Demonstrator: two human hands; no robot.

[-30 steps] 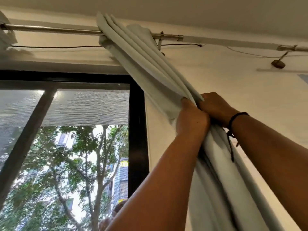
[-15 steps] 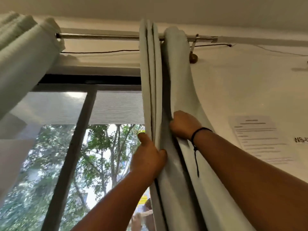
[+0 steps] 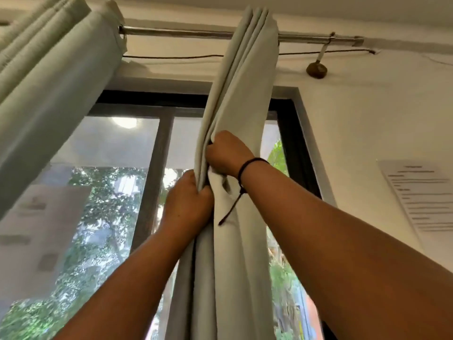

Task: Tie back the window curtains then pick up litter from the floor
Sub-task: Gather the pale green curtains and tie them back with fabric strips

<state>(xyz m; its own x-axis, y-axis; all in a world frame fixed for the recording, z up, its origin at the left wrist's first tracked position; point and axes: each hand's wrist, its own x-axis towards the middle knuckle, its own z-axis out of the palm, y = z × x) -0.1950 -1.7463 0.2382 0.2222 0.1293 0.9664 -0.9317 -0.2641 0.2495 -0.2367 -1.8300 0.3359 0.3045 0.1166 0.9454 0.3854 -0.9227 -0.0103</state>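
A pale green curtain (image 3: 245,94) hangs gathered in tight folds from a metal rod (image 3: 176,33), in front of the window. My left hand (image 3: 187,200) grips the bunched folds from the left side. Slightly higher, my right hand (image 3: 226,153), with a dark cord bracelet on its wrist, clutches the same folds. A second pale green curtain (image 3: 49,89) hangs bunched at the upper left end of the rod. No litter or floor is in view.
A dark-framed window (image 3: 152,192) shows trees and a building outside. A rod bracket (image 3: 316,69) sits on the white wall at upper right. A printed paper sheet (image 3: 421,192) is stuck to the wall at right.
The gathered curtain has slid left along the rod, from the wall side to in front of the window. Both hands kept hold and closed tighter around the folds.
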